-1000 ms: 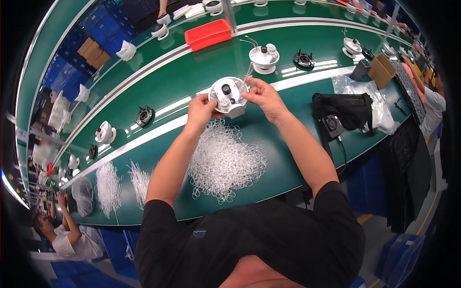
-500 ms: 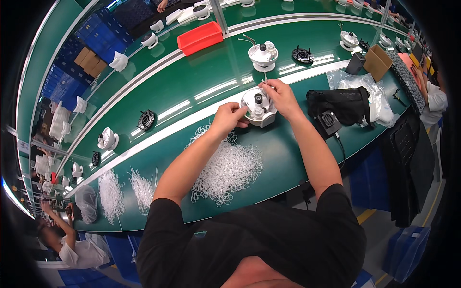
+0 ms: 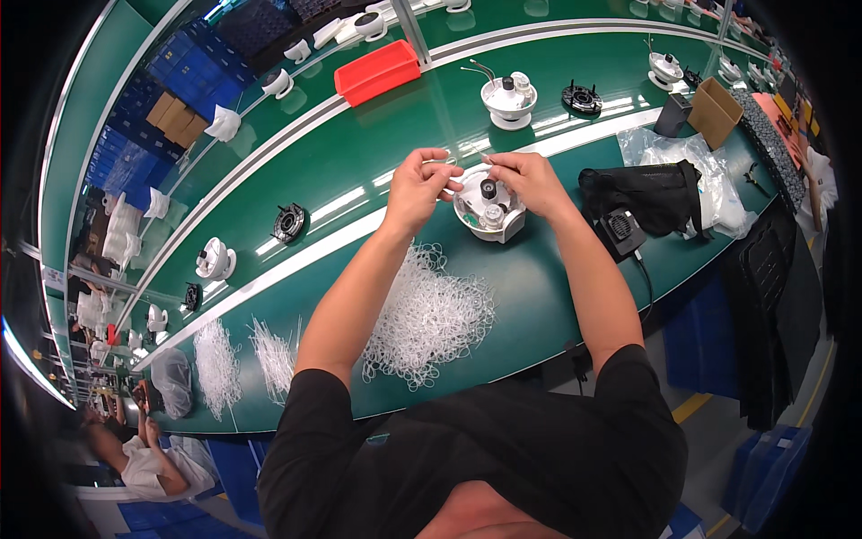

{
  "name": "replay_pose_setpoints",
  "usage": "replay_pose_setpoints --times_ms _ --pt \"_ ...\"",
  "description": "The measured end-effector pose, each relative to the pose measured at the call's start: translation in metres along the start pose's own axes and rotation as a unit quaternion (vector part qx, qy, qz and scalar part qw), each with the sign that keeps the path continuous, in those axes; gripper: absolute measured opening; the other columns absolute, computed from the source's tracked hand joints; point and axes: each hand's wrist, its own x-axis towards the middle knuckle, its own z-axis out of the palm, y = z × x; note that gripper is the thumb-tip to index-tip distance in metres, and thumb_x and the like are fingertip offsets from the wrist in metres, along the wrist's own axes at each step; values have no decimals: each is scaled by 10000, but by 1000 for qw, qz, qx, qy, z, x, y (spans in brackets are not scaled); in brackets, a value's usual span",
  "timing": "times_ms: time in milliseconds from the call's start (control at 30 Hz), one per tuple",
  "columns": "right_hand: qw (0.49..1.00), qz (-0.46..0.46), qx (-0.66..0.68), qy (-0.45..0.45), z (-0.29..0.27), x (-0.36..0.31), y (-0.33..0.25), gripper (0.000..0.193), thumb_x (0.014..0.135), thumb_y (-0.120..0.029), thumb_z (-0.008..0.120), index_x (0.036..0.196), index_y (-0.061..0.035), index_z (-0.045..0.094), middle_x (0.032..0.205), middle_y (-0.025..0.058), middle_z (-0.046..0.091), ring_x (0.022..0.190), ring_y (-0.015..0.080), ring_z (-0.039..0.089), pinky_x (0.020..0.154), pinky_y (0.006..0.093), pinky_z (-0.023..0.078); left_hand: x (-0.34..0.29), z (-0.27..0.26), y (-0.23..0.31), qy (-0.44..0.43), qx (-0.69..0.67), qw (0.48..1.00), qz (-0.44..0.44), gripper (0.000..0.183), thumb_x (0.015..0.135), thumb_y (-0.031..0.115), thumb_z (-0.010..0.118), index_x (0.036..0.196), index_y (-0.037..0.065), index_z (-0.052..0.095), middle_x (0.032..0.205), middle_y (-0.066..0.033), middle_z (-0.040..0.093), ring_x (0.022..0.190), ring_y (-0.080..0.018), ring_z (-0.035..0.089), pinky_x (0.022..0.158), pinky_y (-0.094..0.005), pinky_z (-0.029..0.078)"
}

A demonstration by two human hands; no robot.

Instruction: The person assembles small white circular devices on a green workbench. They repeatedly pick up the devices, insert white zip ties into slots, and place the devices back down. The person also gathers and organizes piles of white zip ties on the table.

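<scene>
A round white housing (image 3: pixel 496 227) with a black cylinder and a clear round part inside stands on the green bench in front of me. My right hand (image 3: pixel 532 184) is at its far right rim, thumb and forefinger pinched on thin pale wires (image 3: pixel 483 154) that rise from it. My left hand (image 3: pixel 420 190) is raised just left of the rim. Its thumb and forefinger are close together near the wires; whatever thin thing they hold is too small to make out. A heap of small white loops (image 3: pixel 429 314) lies nearer to me, by my left forearm.
Past the bench runs a green belt carrying another white housing (image 3: pixel 509 103), black ring-shaped parts (image 3: pixel 582 99) and a red bin (image 3: pixel 377 72) beyond. Bundles of white ties (image 3: pixel 216 370) lie left. A black bag (image 3: pixel 639 196) and small black fan-like device (image 3: pixel 621 232) sit right.
My left hand has let go of the housing's left side and risen to the wires. My right hand stays pinched at the far rim. Parts on the belt have shifted right.
</scene>
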Motion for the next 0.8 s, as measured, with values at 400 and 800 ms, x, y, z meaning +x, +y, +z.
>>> replay_pose_setpoints --times_ms 400,800 --pt "999 -46 -17 5 4 -2 6 265 990 -195 551 1144 -14 669 929 112 712 790 189 651 733 333 516 16 17 -12 5 -180 984 1 157 982 90 615 1103 -8 632 1013 -119 703 828 -160 688 653 -249 539" --pt "997 -77 6 5 6 -4 4 209 978 -151 562 1089 0 655 839 90 672 780 171 633 736 320 511 20 30 -25 26 111 989 95 80 898 77 716 943 15 741 872 -30 709 765 -81 624 686 -224 488"
